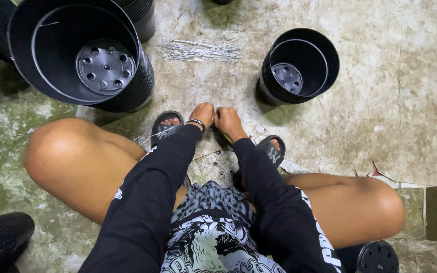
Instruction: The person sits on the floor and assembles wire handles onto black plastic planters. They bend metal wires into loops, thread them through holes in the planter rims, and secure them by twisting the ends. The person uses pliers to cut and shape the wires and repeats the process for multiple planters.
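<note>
I am crouched over a worn sheet on the ground, knees apart. My left hand (202, 114) and my right hand (227, 120) meet low between my feet, fingers curled together against the sheet. What they pinch is hidden by the knuckles. Both arms wear black long sleeves, and a dark band circles my left wrist. A bundle of thin silver wires (201, 50) lies just beyond my hands. A tall stack of black plastic plant pots (79, 53) stands at the upper left. A smaller stack of black pots (299, 66) stands at the upper right.
My feet are in black slide sandals (165, 126). Another black pot (378, 258) lies upside down by my right knee, and a dark pot edge (1, 237) shows at the bottom left. The sheet (400, 101) is torn along its lower right edge, over mossy concrete (6, 126).
</note>
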